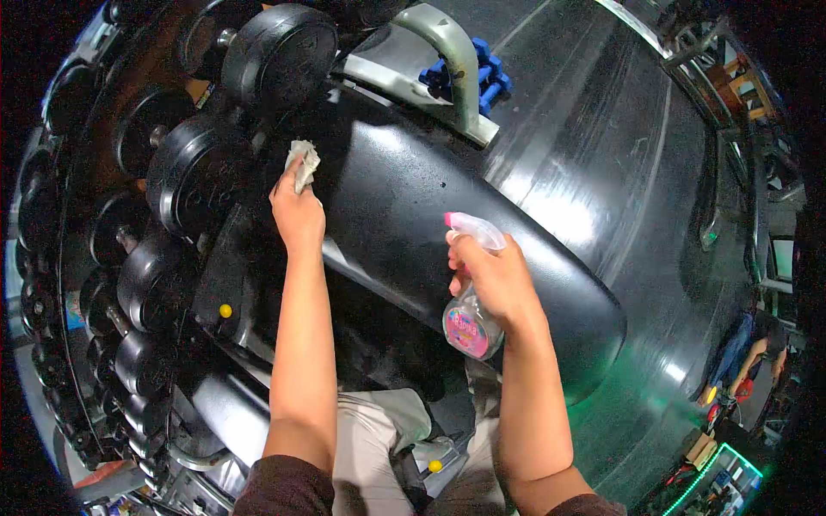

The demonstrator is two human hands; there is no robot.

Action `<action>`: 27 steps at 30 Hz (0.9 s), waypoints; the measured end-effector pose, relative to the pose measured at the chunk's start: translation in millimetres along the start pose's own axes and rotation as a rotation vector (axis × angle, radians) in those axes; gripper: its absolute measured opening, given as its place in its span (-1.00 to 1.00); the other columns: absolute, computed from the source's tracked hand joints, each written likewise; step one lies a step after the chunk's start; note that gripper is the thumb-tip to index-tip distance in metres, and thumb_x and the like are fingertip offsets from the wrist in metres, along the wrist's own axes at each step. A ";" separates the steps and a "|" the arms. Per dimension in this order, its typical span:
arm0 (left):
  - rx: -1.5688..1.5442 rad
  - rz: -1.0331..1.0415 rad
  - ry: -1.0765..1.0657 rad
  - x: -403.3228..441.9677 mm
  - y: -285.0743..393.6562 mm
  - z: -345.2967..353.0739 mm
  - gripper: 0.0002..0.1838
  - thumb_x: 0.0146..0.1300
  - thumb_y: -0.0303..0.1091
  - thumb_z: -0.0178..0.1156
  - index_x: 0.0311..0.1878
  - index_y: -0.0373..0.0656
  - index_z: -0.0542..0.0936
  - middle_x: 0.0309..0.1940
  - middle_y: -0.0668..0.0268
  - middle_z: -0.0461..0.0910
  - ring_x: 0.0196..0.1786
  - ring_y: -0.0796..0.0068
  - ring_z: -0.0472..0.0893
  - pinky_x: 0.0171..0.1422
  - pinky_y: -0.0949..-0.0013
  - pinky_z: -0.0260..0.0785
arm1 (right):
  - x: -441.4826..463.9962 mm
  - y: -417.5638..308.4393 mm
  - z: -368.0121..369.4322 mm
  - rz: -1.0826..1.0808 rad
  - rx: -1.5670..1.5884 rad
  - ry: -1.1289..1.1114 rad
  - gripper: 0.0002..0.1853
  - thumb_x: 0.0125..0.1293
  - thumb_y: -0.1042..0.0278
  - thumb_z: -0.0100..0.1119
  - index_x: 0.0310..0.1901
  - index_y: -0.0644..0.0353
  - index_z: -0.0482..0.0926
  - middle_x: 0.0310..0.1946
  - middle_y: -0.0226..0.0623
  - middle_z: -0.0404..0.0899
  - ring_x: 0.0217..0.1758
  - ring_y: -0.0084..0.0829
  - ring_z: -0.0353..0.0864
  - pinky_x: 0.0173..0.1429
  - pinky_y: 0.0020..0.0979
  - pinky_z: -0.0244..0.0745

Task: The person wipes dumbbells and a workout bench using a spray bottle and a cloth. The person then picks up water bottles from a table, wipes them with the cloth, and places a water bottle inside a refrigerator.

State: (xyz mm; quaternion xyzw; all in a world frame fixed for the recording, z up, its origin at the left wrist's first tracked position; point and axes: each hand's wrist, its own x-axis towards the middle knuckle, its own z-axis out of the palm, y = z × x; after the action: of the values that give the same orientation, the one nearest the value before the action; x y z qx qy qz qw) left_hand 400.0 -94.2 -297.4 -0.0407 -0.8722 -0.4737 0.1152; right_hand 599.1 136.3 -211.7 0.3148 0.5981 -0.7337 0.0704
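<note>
Cloth [304,162] sits bunched in the left hand [299,217], by the far left part of the black bench [404,185]; whether it touches the padding, I cannot tell. The right hand [499,275] grips a spray bottle [469,328] over the bench's near side, fingers curled about the trigger, pink nozzle [449,220] pointing left.

For good handling, the nozzle should face the padding and away from the dumbbells [194,176] at left, with a light, even squeeze. A flatter fold would give the cloth more contact than this wad; steady, overlapping strokes with fingers spread behind it would suit the smooth surface, with the bottle held clear of the wiping hand.
</note>
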 end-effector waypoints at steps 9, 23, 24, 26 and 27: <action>0.137 0.439 -0.280 24.6 35.7 79.2 -0.51 0.20 -0.66 0.20 0.20 -0.12 0.71 0.18 0.01 0.68 0.26 -0.05 0.62 0.49 0.12 0.37 | 1.6 -9.8 -4.4 -0.097 0.059 0.148 -0.71 0.47 0.20 0.27 -0.01 0.28 0.66 -0.38 -0.36 0.60 -0.58 -0.50 0.52 -0.46 -0.40 0.48; 0.146 0.809 -0.403 -25.1 27.1 54.8 -0.28 -0.05 -0.87 0.13 0.18 -0.01 0.73 0.26 0.27 0.72 0.30 0.13 0.60 0.46 0.07 0.29 | -8.8 -20.2 -25.9 -0.157 0.135 0.253 -0.62 0.45 0.13 0.28 0.11 0.25 0.66 -0.36 -0.35 0.61 -0.55 -0.49 0.57 -0.43 -0.41 0.46; 0.211 0.647 -0.307 -11.7 11.0 46.7 -0.27 -0.03 -0.87 0.08 0.19 -0.01 0.74 0.27 0.27 0.71 0.26 0.13 0.59 0.46 0.09 0.32 | -10.5 -21.9 -25.6 -0.160 0.136 0.235 -0.60 0.45 0.13 0.28 0.15 0.24 0.65 -0.36 -0.35 0.61 -0.56 -0.49 0.57 -0.43 -0.41 0.46; 0.271 0.602 -0.171 5.8 7.5 28.3 -0.21 0.01 -0.88 0.00 0.26 0.03 0.72 0.27 0.33 0.71 0.24 0.05 0.54 0.49 0.20 0.32 | -10.8 -21.9 -26.3 -0.164 0.147 0.238 -0.57 0.44 0.13 0.27 0.17 0.29 0.65 -0.36 -0.34 0.62 -0.56 -0.49 0.58 -0.43 -0.40 0.47; 0.201 0.514 -0.181 5.3 5.5 28.5 -0.22 0.01 -0.87 0.00 0.25 0.04 0.73 0.28 0.35 0.71 0.25 0.03 0.53 0.51 0.19 0.31 | -11.7 -21.1 -27.2 -0.164 0.155 0.242 -0.53 0.44 0.12 0.26 0.19 0.33 0.65 -0.36 -0.33 0.62 -0.56 -0.49 0.60 -0.44 -0.40 0.49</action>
State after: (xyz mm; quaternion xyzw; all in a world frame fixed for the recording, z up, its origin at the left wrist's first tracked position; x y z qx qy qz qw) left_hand 391.2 -67.5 -306.6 -0.2906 -0.8826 -0.3346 0.1567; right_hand 608.5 164.0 -190.1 0.3554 0.5674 -0.7377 -0.0867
